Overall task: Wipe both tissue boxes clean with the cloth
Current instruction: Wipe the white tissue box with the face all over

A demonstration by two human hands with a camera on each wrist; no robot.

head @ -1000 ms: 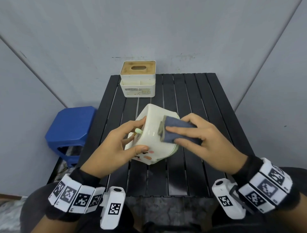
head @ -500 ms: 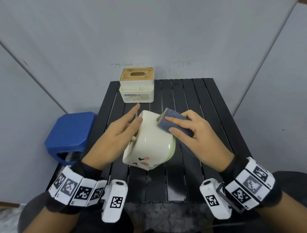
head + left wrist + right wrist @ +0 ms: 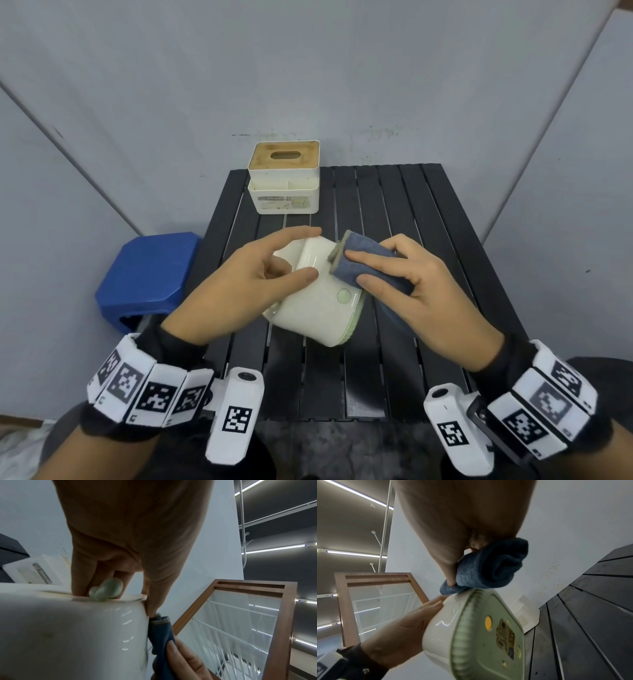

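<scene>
A rounded white tissue box [image 3: 318, 308] with a green base [image 3: 488, 642] lies tilted on its side above the black slatted table [image 3: 394, 212]. My left hand [image 3: 294, 255] grips its top end, fingers beside the green leaf knob [image 3: 108, 589] and thumb on the side wall. In my right hand [image 3: 356, 269] a folded blue cloth [image 3: 368, 247] is pinched and pressed against the box's upper far edge. The second tissue box [image 3: 284, 185], square and white with a wooden slotted lid, stands untouched at the table's back left.
A blue plastic stool [image 3: 150, 270] stands on the floor left of the table. Grey walls close in behind and on both sides. Bare slats lie to the right of the held box and along the table's near edge.
The rounded box has been turned, so its painted face no longer shows and a side with a green button faces up. My left hand shifted to the top end. The cloth stayed at the far edge.
</scene>
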